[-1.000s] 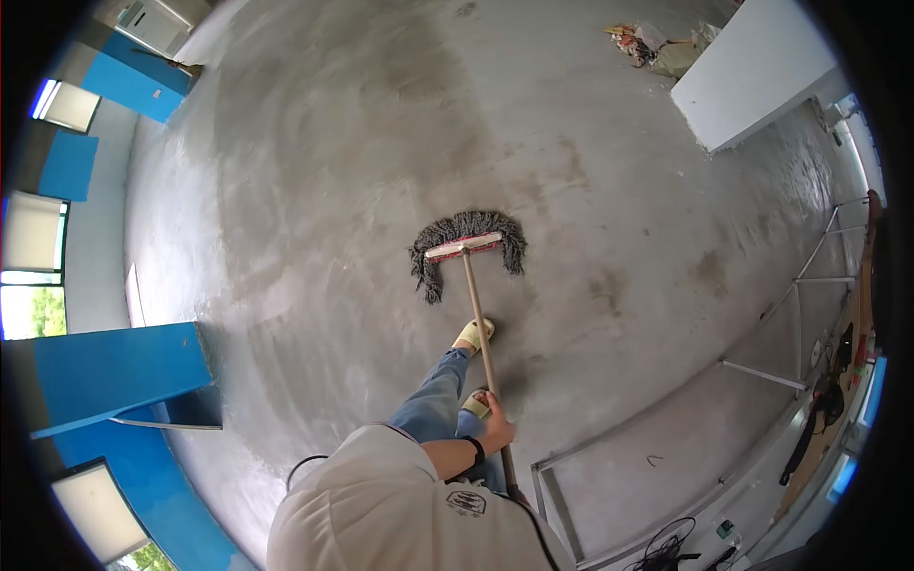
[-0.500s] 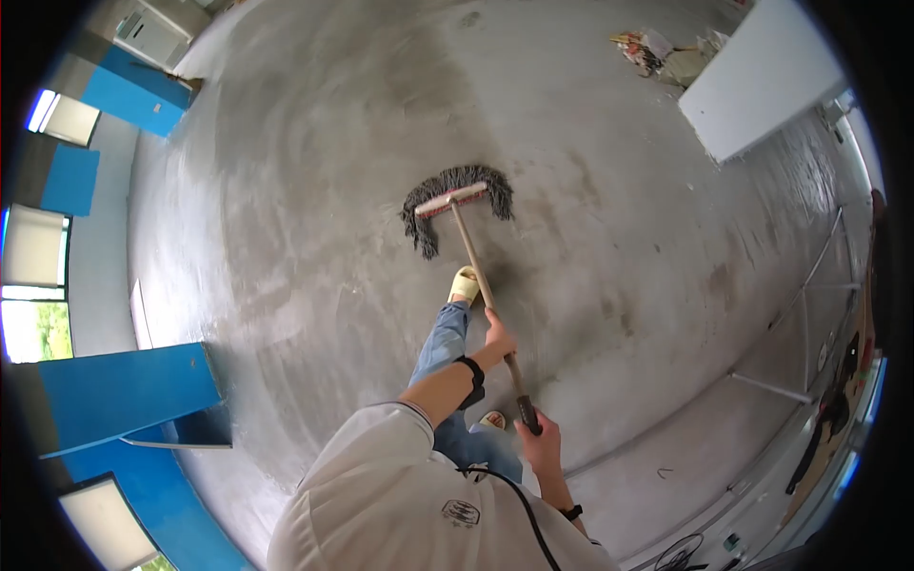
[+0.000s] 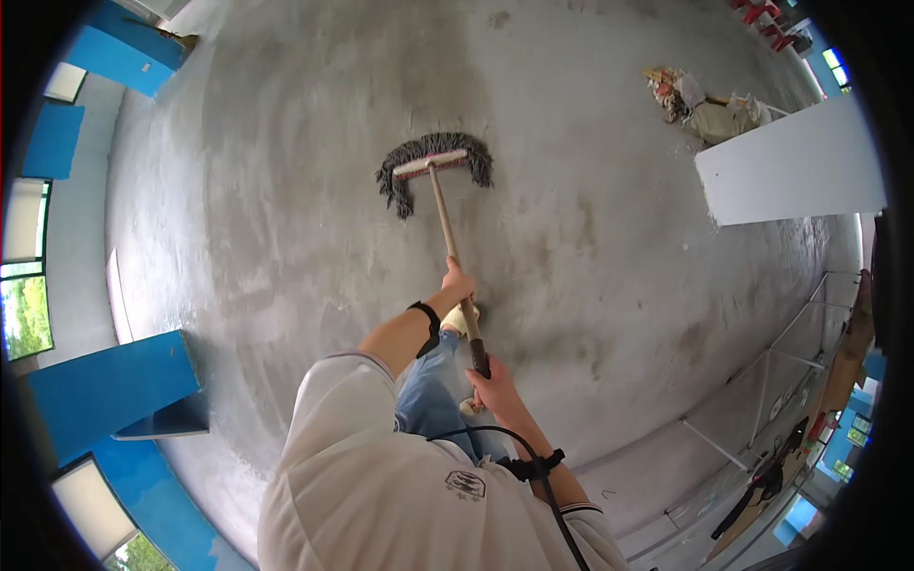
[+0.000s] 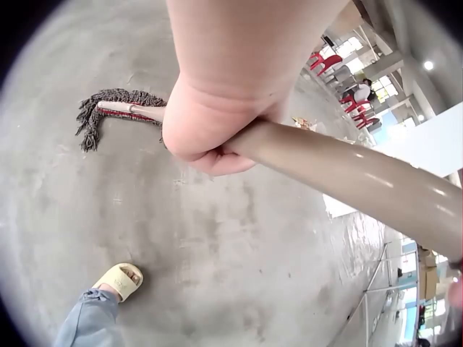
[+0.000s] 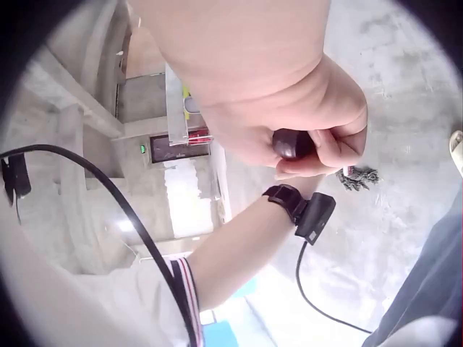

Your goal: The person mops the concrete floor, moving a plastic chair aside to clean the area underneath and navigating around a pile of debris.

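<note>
A mop (image 3: 441, 209) with a pale wooden handle and dark grey strands lies with its head flat on the concrete floor, ahead of the person. My left hand (image 3: 459, 283) grips the handle around its middle; in the left wrist view its fingers (image 4: 224, 163) curl about the shaft. At the handle's dark upper end, my right hand (image 3: 495, 385) holds the grip, and the rounded end cap (image 5: 291, 144) pokes out of the fist in the right wrist view. The mop head (image 4: 119, 108) also shows beyond the left hand.
A white pillar (image 3: 795, 167) stands at the right, with a heap of bags and rubbish (image 3: 709, 109) beside it. Blue wall panels (image 3: 114, 385) jut in from the left. A metal frame (image 3: 762, 381) lines the right side. The person's slippers (image 4: 121, 280) are on the floor.
The mop head has moved forward, away from the person. My right hand, out of sight at first, has come onto the handle's upper end; the left has slid or reached farther forward with the handle.
</note>
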The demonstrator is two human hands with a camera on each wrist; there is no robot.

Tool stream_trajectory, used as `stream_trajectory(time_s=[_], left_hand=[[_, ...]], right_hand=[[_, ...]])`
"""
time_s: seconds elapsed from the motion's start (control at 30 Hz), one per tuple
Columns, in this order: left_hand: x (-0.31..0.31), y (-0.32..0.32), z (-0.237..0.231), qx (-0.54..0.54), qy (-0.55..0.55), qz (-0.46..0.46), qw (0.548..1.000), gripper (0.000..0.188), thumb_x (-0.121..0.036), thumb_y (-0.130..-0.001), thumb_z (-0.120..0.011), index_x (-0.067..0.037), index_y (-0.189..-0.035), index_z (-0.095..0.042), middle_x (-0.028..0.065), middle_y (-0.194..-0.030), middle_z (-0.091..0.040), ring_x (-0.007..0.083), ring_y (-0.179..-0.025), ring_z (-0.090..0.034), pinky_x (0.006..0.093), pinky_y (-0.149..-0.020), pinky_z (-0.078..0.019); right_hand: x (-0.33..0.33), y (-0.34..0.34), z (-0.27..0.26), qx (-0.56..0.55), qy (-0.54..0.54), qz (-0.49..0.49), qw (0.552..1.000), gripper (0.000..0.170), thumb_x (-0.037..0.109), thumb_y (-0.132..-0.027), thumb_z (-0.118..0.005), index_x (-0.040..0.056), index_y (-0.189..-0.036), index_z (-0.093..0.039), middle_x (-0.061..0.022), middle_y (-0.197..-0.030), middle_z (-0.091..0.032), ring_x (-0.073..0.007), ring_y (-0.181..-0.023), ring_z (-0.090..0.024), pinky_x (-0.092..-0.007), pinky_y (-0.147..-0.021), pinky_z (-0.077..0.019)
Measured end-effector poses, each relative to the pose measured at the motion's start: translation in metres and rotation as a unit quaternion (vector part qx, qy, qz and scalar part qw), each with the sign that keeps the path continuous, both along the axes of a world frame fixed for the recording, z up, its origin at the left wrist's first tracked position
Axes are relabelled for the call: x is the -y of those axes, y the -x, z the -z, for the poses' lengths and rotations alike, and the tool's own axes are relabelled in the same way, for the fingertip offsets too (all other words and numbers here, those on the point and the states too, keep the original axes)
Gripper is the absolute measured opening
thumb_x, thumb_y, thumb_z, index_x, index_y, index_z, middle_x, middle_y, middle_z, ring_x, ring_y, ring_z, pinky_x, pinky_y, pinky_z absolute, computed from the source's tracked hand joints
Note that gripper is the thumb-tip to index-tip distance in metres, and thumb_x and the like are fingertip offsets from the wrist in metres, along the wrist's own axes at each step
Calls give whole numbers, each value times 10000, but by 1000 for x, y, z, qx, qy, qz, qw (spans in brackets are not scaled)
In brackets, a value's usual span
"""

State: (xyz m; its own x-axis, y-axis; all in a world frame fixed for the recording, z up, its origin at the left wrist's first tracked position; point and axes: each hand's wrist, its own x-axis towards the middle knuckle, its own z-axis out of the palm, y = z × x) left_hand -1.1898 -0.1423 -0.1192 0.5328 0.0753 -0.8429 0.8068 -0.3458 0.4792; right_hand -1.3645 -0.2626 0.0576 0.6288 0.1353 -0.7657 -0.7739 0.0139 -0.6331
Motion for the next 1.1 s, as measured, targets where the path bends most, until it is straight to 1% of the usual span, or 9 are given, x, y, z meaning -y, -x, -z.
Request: stream_trajectory(time_s=[0.17, 0.23, 0.33, 0.43, 0.5, 0.6, 0.83, 1.03, 1.1], left_hand=[[31, 9, -37, 49, 52, -118, 990, 754, -110, -788, -510, -57, -1418, -99, 158, -817, -618, 252, -625, -644, 397, -526, -537], [56, 10, 25, 128, -110, -11, 986, 659, -163, -783, -544, -2, -1330, -213, 160, -931, -593, 261, -766, -637, 419, -620, -535], [86, -11, -29, 137, -128, -25, 982, 601, -202, -771, -600, 5, -1229, -270, 165, -1010, -558, 263, -824, -608, 413, -645, -521], [117, -33, -40, -10, 43, -197, 979, 439, -194, -768, -636, -9, -1081, -390, 127, -870, -563, 235, -702, -583, 383, -578, -502], [143, -40, -16, -84, 224, -399, 885, 272, -160, -769, -657, -25, -919, -474, 84, -735, -536, 202, -605, -541, 350, -510, -473], [213, -26, -3, -63, 187, -452, 870, 147, -112, -777, -633, -48, -762, -502, 52, -637, -498, 180, -555, -519, 329, -458, -444], [367, -1, -32, -94, 104, -408, 902, 166, -76, -789, -594, -61, -656, -496, 54, -596, -493, 176, -529, -513, 286, -439, -413], [483, 28, 2, -91, 122, -198, 968, 49, -69, -841, -496, -47, -855, -538, 83, -728, -553, 200, -587, -560, 335, -481, -477], [501, 39, 5, -249, 174, -152, 941, 164, -51, -844, -483, -59, -1006, -507, 89, -799, -567, 200, -600, -572, 337, -507, -506]], right_hand=[[32, -7, -28, -16, 12, -1, 1000, 251, 121, -864, -592, 44, -1076, -482, -2, -639, -451, -104, -446, -455, -286, -388, -363], [74, -10, -40, -23, -77, -7, 997, 259, 118, -866, -587, 54, -1091, -476, 3, -634, -444, -91, -449, -424, -265, -396, -346], [126, -27, -95, -12, -46, -6, 999, 250, 115, -870, -580, 52, -1090, -481, 8, -622, -434, -84, -441, -390, -254, -396, -320], [180, -27, -137, -1, -109, -5, 994, 195, 110, -875, -570, 43, -1042, -494, 13, -612, -430, -81, -445, -391, -252, -400, -310], [218, -36, -176, -59, -65, -14, 996, 104, 36, -853, -551, 37, -938, -491, 27, -604, -419, -67, -451, -376, -231, -408, -288], [294, -35, -171, -92, -127, 22, 987, 180, 42, -845, -568, 25, -1012, -504, 17, -622, -420, -74, -467, -373, -232, -423, -287], [433, -17, -238, -113, -132, 107, 979, 450, -19, -823, -549, -23, -1262, -450, 18, -661, -420, -59, -492, -356, -225, -438, -274], [493, 14, -255, -75, 84, -52, 992, 588, 134, -868, -581, -13, -1384, -338, -27, -678, -510, -106, -527, -473, -263, -494, -414], [497, 38, -246, -83, 154, -84, 981, 608, 165, -875, -582, -2, -1399, -321, -118, -747, -599, -194, -598, -582, -322, -572, -472]])
